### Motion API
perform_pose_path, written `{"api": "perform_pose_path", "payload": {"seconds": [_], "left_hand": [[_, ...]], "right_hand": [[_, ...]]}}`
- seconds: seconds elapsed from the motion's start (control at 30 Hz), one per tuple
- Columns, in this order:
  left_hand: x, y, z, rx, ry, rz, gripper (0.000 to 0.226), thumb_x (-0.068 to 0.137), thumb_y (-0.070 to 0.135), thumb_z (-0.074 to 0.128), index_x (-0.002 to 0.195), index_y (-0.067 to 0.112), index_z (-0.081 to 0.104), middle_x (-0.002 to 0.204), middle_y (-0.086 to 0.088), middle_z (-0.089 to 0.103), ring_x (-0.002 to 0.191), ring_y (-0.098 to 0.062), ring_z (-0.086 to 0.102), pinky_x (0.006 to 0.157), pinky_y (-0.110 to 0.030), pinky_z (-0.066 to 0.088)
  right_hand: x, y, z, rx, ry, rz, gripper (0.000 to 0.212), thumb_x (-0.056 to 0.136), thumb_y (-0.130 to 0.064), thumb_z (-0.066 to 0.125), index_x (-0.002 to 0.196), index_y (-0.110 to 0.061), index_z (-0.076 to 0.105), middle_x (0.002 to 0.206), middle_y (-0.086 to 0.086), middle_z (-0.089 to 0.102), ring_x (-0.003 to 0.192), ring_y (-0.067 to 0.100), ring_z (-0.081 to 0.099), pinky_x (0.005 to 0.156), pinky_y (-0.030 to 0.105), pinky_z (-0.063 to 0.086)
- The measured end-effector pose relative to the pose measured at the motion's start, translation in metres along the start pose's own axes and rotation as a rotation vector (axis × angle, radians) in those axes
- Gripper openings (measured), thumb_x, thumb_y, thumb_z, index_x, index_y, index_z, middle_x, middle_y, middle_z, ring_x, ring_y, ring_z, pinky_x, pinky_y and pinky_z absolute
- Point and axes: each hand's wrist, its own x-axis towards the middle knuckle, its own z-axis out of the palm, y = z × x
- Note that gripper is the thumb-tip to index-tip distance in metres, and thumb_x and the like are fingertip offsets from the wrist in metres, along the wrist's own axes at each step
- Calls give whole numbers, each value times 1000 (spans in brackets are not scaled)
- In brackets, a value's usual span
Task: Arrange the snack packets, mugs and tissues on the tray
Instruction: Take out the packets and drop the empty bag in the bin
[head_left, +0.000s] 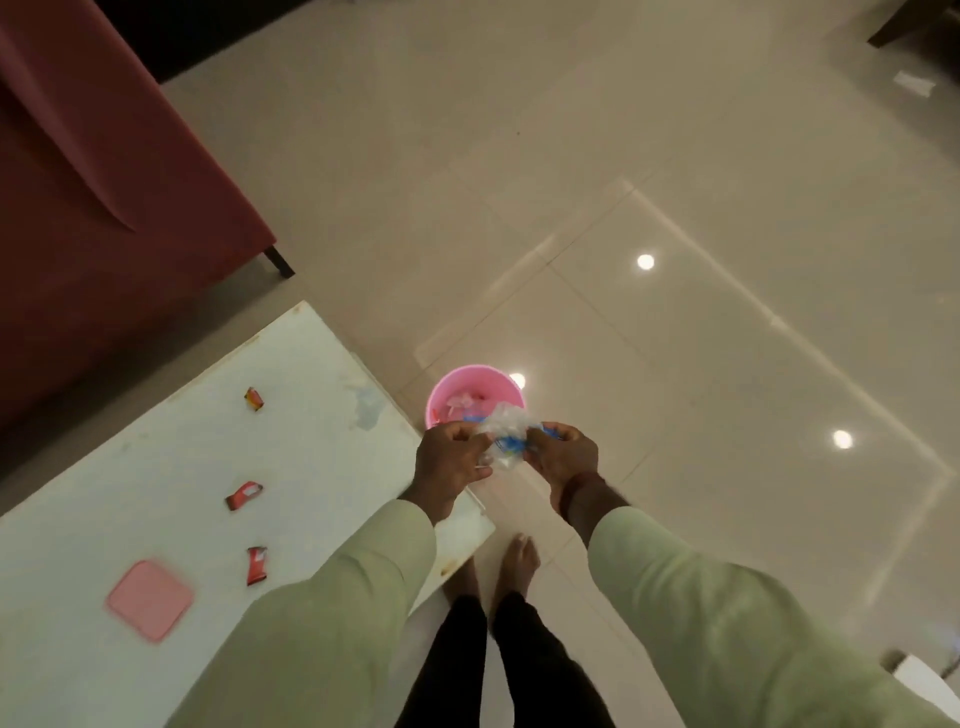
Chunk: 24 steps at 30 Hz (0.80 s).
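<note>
Both hands hold a crumpled clear plastic wrapper (505, 435) with blue print, just above a pink bin (451, 388) on the floor. My left hand (453, 460) pinches its left side and my right hand (561, 457) grips its right side. Three small red snack packets lie on the white table (311, 415): one far (253, 399), one in the middle (243, 495) and one near (256, 565). A flat pink square item (150, 600) lies on the table at the near left. No tray, mugs or tissues are in view.
The bin stands by the table's right corner and holds some clear scraps. A dark red sofa (104, 208) stands behind the table. Glossy beige floor tiles (675, 312) spread to the right. My bare feet (514, 566) stand by the table's near edge.
</note>
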Motion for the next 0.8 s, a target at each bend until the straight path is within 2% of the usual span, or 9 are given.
{"api": "perform_pose_path", "payload": {"seconds": [0.07,0.17,0.23,0.3,0.37,0.4,0.53,0.67,0.8], "left_hand": [[42,-18,7,-8,82,-17,16,78,16,77,91,14,68,79,-5,70,63,-16,70,58,-31,59],[101,-42,16,96,221,10,20,78,11,74,93,14,62,90,-7,68,74,-26,71,61,-40,62],[140,-60,24,180,314,24,16,81,8,67,95,11,63,96,-10,69,83,-30,69,72,-45,61],[175,-78,34,248,393,16,17,84,7,61,100,10,65,103,-11,69,93,-30,65,85,-39,57],[202,-89,42,298,455,-8,24,87,5,56,108,8,66,110,-11,69,100,-26,62,82,-25,46],[215,-95,45,302,474,-31,27,87,4,55,112,8,65,113,-10,68,102,-25,60,80,-24,42],[261,-112,48,346,483,-112,37,88,3,55,124,5,61,123,-13,65,114,-29,60,91,-31,47],[279,-118,50,440,454,-150,41,87,3,59,127,-3,54,122,-18,64,113,-32,61,88,-31,49],[258,-105,52,416,454,-75,52,94,0,41,144,13,42,140,-14,52,128,-33,49,106,-39,39]], "right_hand": [[44,19,12,-53,42,12,13,84,-5,74,92,-7,64,98,16,66,80,25,67,60,26,58],[108,47,27,-200,75,29,24,84,-19,76,102,-8,66,104,15,68,87,30,69,69,33,60],[150,66,39,-323,112,10,34,82,-28,77,107,-8,66,108,15,69,94,34,70,83,43,60],[187,82,52,-426,133,-18,40,81,-35,77,111,-10,65,113,14,68,101,36,68,91,47,56],[215,91,61,-529,139,-42,43,83,-40,72,115,-14,63,115,12,68,100,35,69,93,46,55],[228,95,65,-593,138,-54,43,85,-43,69,117,-15,62,116,10,68,99,35,69,93,44,55],[266,107,76,-835,126,-136,48,91,-51,57,121,-14,61,118,10,68,103,34,67,91,34,52],[273,113,77,-1005,153,-277,49,96,-53,48,127,-17,58,120,10,68,107,33,65,87,37,49],[250,107,61,-1057,136,-369,45,97,-50,44,130,-21,56,125,8,61,110,31,62,89,40,49]]}}
